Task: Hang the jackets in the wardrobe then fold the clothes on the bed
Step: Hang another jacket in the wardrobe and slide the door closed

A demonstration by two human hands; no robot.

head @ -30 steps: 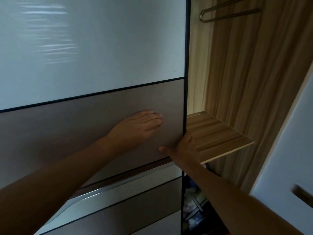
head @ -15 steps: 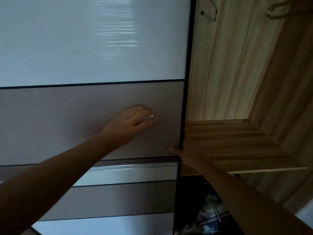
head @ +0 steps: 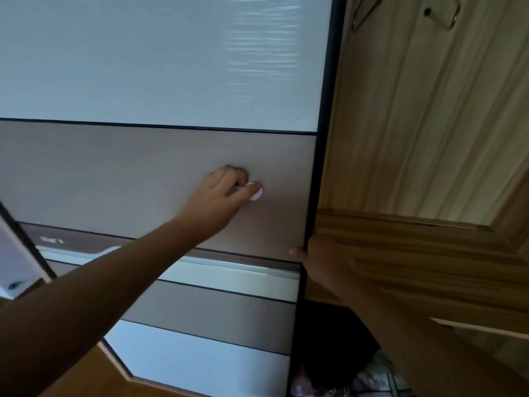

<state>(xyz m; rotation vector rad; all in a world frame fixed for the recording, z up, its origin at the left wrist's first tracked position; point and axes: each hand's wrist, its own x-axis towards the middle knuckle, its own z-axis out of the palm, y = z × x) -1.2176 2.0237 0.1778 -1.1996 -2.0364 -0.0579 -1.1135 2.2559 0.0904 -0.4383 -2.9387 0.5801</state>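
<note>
We view the wardrobe from below; its sliding door [head: 160, 67] fills the left and centre, banded in white and taupe panels inside a dark frame. To the right the wardrobe interior [head: 415, 110] stands exposed, lined in pale striped wood. A wooden shelf [head: 415, 253] crosses the interior just beside the door's edge; below it lies a dark compartment with patterned fabric [head: 372, 379] at the bottom, too dim for us to identify. A wooden floor [head: 86, 376] shows at lower left; a metal handle strip [head: 234, 267] runs across the door under the taupe band. The left hand [head: 217, 199] lies against the taupe band with its fingers curled close together round a small white disc [head: 255, 191] on the panel. The right hand [head: 315, 256] grips the door's vertical edge in front of the shelf; its thumb [head: 296, 251] rests on the front face; the other fingers pass behind the frame and are hidden from us. Metal hooks [head: 446, 15] hang near the top of the interior.
</note>
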